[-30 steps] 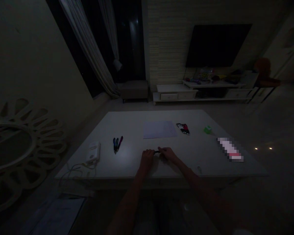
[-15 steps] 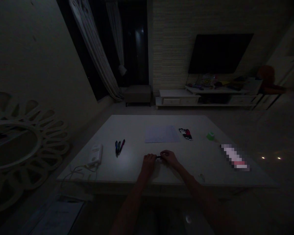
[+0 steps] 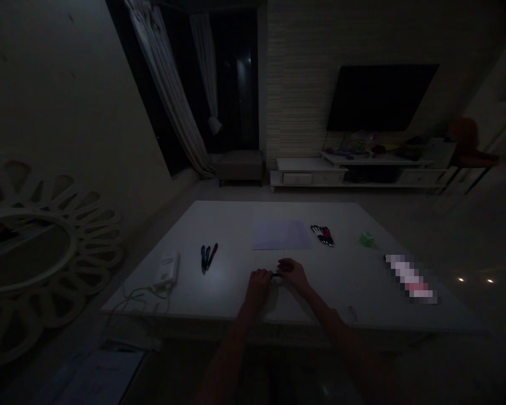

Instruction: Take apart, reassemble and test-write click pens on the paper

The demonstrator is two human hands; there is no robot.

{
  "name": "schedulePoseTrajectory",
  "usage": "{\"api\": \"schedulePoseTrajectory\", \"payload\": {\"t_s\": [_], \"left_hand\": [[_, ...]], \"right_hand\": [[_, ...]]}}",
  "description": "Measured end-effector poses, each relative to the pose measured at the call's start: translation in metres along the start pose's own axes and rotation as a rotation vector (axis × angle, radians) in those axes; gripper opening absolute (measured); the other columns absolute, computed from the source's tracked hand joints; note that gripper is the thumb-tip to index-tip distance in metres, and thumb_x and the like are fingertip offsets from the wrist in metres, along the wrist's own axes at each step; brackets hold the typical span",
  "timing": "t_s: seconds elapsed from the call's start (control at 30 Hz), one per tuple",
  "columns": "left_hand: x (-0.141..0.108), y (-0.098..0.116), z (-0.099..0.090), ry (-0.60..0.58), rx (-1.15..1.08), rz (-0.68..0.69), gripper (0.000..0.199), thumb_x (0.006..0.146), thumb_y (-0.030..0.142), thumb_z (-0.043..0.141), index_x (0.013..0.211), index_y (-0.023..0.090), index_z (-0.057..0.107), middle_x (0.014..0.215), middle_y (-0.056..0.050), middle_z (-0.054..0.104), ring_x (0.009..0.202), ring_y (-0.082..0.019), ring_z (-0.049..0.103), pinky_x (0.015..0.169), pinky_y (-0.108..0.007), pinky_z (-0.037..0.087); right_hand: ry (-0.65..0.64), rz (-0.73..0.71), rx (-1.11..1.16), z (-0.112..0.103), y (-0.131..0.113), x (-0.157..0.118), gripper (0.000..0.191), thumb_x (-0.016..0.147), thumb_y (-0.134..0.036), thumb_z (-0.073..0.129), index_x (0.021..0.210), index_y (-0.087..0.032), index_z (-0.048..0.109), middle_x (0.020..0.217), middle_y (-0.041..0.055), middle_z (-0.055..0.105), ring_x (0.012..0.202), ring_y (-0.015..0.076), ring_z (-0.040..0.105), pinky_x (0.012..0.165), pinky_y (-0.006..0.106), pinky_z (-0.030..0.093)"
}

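Near the front middle of the white table (image 3: 231, 225), my left hand (image 3: 260, 281) and my right hand (image 3: 294, 274) are closed on the two ends of a dark pen (image 3: 275, 275). Only a short stretch of it shows between them; the rest is hidden by fingers. Beyond my hands lies a sheet of paper (image 3: 281, 235). To its right is a cluster of black, red and pale pen parts (image 3: 322, 236), too dim to tell apart. Three pens (image 3: 208, 257) lie side by side on the left.
A white power strip (image 3: 167, 269) with cables sits at the table's left edge. On the right are a small green object (image 3: 366, 239) and a blurred-out flat object (image 3: 410, 279). A small pale scrap (image 3: 353, 313) lies near the front edge. The room is dark.
The view has shifted slightly, so everything appears a little lower and further right. Both hands stay on the pen, with the right fingers slightly changed in pose.
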State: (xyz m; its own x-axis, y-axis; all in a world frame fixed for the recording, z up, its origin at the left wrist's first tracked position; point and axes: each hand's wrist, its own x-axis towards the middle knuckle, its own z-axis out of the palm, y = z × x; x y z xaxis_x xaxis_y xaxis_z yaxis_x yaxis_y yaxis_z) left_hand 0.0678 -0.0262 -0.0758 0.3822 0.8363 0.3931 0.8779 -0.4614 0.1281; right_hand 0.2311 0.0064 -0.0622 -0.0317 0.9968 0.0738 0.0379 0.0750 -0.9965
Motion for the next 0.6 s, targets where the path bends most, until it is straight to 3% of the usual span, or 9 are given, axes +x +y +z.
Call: {"api": "schedulePoseTrajectory", "payload": {"t_s": [0.1,0.23,0.43,0.6], "left_hand": [[-0.0002,-0.0003,0.0003,-0.018,0.012,-0.003,0.016,0.085,0.011,0.048,0.098,0.019,0.054,0.092,-0.004,0.059,0.086,-0.019,0.052,0.079,-0.034,0.038],[-0.0005,-0.0005,-0.0006,-0.042,-0.003,-0.01,0.016,0.085,0.01,0.048,0.097,0.019,0.053,0.092,-0.003,0.058,0.088,-0.019,0.051,0.079,-0.033,0.037],[-0.0011,0.0012,-0.0026,-0.024,-0.026,-0.014,0.016,0.085,0.01,0.047,0.098,0.019,0.053,0.092,-0.004,0.058,0.088,-0.019,0.051,0.078,-0.033,0.038],[-0.0016,0.0016,-0.0013,-0.036,-0.029,-0.015,0.02,0.084,0.008,0.046,0.099,0.018,0.053,0.093,-0.004,0.057,0.089,-0.018,0.051,0.079,-0.033,0.038]], "right_hand": [[0.029,0.063,-0.031,-0.0005,0.0049,0.0022,0.041,0.061,-0.044,0.068,0.089,-0.016,0.061,0.079,0.0073,0.069,0.067,0.0192,0.067,0.057,0.029,0.054],[0.036,0.11,-0.196,-0.0006,0.0093,0.0029,0.032,0.069,-0.043,0.062,0.087,-0.016,0.062,0.058,0.0017,0.064,0.048,0.0159,0.062,0.046,0.024,0.047],[-0.005,-0.024,-0.051,0.0,0.0077,0.0017,0.038,0.057,-0.032,0.07,0.092,-0.018,0.061,0.076,0.003,0.067,0.066,0.0175,0.066,0.059,0.027,0.053],[0.041,0.064,0.027,-0.0002,0.0098,0.0036,0.035,0.061,-0.038,0.067,0.089,-0.017,0.06,0.076,0.0042,0.065,0.063,0.0179,0.065,0.057,0.03,0.054]]}}
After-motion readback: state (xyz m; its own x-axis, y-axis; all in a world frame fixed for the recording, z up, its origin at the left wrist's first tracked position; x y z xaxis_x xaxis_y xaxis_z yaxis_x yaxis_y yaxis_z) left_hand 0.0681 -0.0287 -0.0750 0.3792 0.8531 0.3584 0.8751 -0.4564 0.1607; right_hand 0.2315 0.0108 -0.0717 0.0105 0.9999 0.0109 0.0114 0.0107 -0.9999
